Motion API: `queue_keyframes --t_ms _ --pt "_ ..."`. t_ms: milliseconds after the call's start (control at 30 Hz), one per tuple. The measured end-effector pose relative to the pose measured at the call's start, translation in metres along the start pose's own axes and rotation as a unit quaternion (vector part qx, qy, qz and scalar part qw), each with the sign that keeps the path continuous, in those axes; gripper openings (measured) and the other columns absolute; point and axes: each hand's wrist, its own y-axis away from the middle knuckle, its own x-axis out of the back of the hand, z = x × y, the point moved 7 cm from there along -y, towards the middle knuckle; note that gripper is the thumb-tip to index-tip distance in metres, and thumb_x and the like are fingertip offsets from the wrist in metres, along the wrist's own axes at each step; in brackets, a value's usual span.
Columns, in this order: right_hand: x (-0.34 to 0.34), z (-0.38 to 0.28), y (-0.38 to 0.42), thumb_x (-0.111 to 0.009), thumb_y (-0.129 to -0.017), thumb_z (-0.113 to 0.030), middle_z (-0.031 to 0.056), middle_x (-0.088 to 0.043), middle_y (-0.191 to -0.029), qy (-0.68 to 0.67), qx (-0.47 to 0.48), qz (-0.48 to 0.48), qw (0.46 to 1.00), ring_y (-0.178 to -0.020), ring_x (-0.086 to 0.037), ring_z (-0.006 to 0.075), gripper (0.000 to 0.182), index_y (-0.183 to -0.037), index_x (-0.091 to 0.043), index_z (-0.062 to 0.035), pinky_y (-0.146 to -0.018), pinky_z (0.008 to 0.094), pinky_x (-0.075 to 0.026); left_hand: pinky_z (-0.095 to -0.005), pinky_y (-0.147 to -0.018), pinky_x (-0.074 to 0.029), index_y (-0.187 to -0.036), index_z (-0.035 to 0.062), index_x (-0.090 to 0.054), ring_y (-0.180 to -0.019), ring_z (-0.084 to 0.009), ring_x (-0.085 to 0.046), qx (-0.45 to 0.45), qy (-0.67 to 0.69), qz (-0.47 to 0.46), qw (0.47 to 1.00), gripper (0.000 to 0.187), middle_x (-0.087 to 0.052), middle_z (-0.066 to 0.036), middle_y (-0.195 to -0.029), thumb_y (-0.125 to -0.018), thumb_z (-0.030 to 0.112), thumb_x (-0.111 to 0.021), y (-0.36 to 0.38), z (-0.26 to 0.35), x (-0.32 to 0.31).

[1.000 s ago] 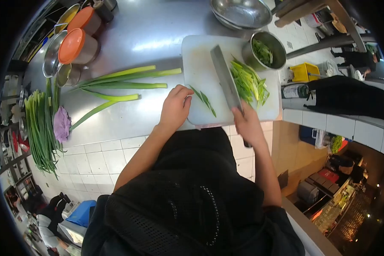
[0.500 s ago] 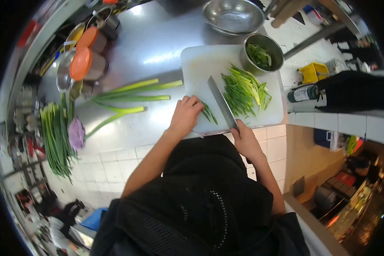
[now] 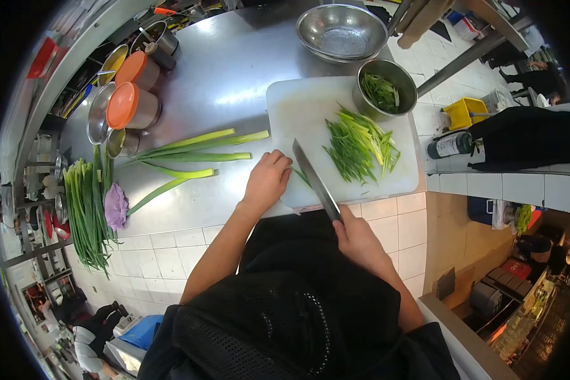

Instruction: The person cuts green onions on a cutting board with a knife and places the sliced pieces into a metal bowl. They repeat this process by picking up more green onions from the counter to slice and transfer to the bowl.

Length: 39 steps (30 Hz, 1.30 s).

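My right hand [image 3: 362,239] is closed around the handle of a kitchen knife [image 3: 316,180], whose blade slants up and left over the white cutting board [image 3: 285,95]. At the board's left edge, my left hand [image 3: 268,178] has its fingers curled together on some green onion [image 3: 302,177]. A short green tip of it shows between the fingers and the blade; the rest is hidden under the hand. Right of the knife lies a pile of sliced green onions [image 3: 354,149]. A steel pot [image 3: 406,104] with cut greens in it stands at the board's upper right corner.
Long green onion stalks [image 3: 196,156] lie on the steel table [image 3: 215,63], and a bunch [image 3: 82,209] hangs over its left edge beside a purple cloth [image 3: 116,206]. Orange-lidded containers [image 3: 132,104] stand at the left. A metal bowl [image 3: 342,31] sits beyond the board.
The knife and my right hand have moved left and nearer my body, away from the cut pile. The blade is closer to my left hand, and less green onion shows beyond its fingers.
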Motion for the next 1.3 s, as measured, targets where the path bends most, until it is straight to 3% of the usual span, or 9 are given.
queue_keyframes --t_ms 367,533,600,667,733,867,933,1133,1300 --pt "-0.026 -0.008 -0.010 -0.058 -0.108 -0.011 0.0391 -0.069 -0.090 0.024 -0.025 -0.026 0.999 -0.091 -0.066 0.0608 0.030 -0.131 -0.051 0.0069 -0.082 0.0660 -0.050 -0.0434 -0.087 -0.055 -0.100 0.0028 -0.074 -0.097 -0.0313 -0.063 -0.039 -0.048 -0.015 0.998 0.010 -0.064 -0.009 -0.101 -0.089 0.003 -0.073 0.000 -0.003 -0.014" --pt "-0.043 0.003 -0.061 -0.061 -0.109 -0.014 0.0390 -0.068 -0.089 -0.014 0.054 0.087 0.995 -0.089 -0.067 0.0602 0.032 -0.130 -0.051 0.0073 -0.081 0.0611 -0.053 -0.0457 -0.091 -0.053 -0.101 0.0011 -0.072 -0.101 -0.0324 -0.064 -0.082 -0.094 -0.056 0.991 0.013 -0.065 -0.011 -0.102 -0.088 0.002 -0.072 -0.005 0.003 -0.015" --pt "-0.017 -0.006 -0.072 -0.064 -0.108 -0.015 0.0374 -0.069 -0.092 -0.097 -0.042 0.028 0.994 -0.090 -0.067 0.0586 0.032 -0.128 -0.053 0.0061 -0.081 0.0587 -0.054 -0.0483 -0.092 -0.052 -0.103 0.0009 -0.069 -0.105 -0.0351 -0.064 -0.092 -0.136 -0.054 0.985 0.013 -0.067 -0.015 -0.106 -0.090 0.003 -0.070 -0.007 -0.004 -0.022" --pt "-0.004 0.014 -0.071 -0.067 -0.106 -0.017 0.0357 -0.070 -0.094 -0.186 -0.126 -0.025 0.974 -0.091 -0.068 0.0569 0.032 -0.126 -0.056 0.0049 -0.081 0.0563 -0.054 -0.0457 -0.087 -0.053 -0.103 0.0017 -0.065 -0.099 -0.0329 -0.066 -0.073 0.035 -0.008 0.997 0.009 -0.067 -0.017 -0.102 -0.094 0.002 -0.067 -0.008 -0.033 -0.022" --pt "0.011 0.037 -0.075 -0.070 -0.103 -0.022 0.0294 -0.073 -0.099 -0.063 0.093 0.059 0.992 -0.096 -0.070 0.0526 0.031 -0.124 -0.066 0.0018 -0.083 0.0557 -0.055 -0.0380 -0.080 -0.054 -0.101 0.0022 -0.063 -0.087 -0.0224 -0.065 0.123 0.206 0.003 0.971 0.003 -0.066 -0.011 -0.094 -0.100 0.002 -0.065 -0.005 -0.070 -0.022" --pt "0.069 0.045 -0.058 -0.066 -0.103 -0.023 0.0257 -0.075 -0.098 0.107 0.036 0.121 0.986 -0.096 -0.072 0.0484 0.026 -0.120 -0.070 -0.0032 -0.085 0.0577 -0.056 -0.0303 -0.074 -0.052 -0.103 0.0027 -0.063 -0.081 -0.0125 -0.061 0.153 0.348 0.019 0.925 0.002 -0.066 -0.005 -0.091 -0.104 0.004 -0.065 -0.034 -0.029 -0.017" --pt "0.086 0.043 -0.055 -0.064 -0.103 -0.022 0.0254 -0.075 -0.096 0.109 0.024 0.128 0.986 -0.093 -0.073 0.0480 0.024 -0.118 -0.070 -0.0039 -0.083 0.0594 -0.057 -0.0265 -0.075 -0.052 -0.106 0.0035 -0.065 -0.084 -0.0092 -0.063 0.105 0.354 -0.060 0.928 0.003 -0.069 -0.002 -0.094 -0.105 0.005 -0.066 -0.062 0.033 -0.036" --pt "0.063 0.077 -0.050 -0.059 -0.104 -0.020 0.0267 -0.075 -0.095 0.023 0.068 0.035 0.997 -0.094 -0.074 0.0507 0.028 -0.125 -0.066 -0.0019 -0.085 0.0621 -0.057 -0.0295 -0.074 -0.055 -0.105 -0.0011 -0.074 -0.078 -0.0108 -0.067 0.028 0.319 -0.197 0.927 0.009 -0.072 -0.007 -0.084 -0.100 0.005 -0.070 -0.179 0.199 -0.139" --pt "0.093 0.094 -0.036 -0.058 -0.106 -0.022 0.0299 -0.074 -0.103 -0.057 0.088 -0.012 0.994 -0.100 -0.072 0.0518 0.027 -0.125 -0.065 -0.0030 -0.090 0.0635 -0.055 -0.0364 -0.084 -0.059 -0.124 -0.0016 -0.076 -0.090 -0.0193 -0.076 0.043 0.267 -0.209 0.940 0.029 -0.081 -0.016 -0.103 -0.101 0.015 -0.070 -0.260 0.215 -0.258"
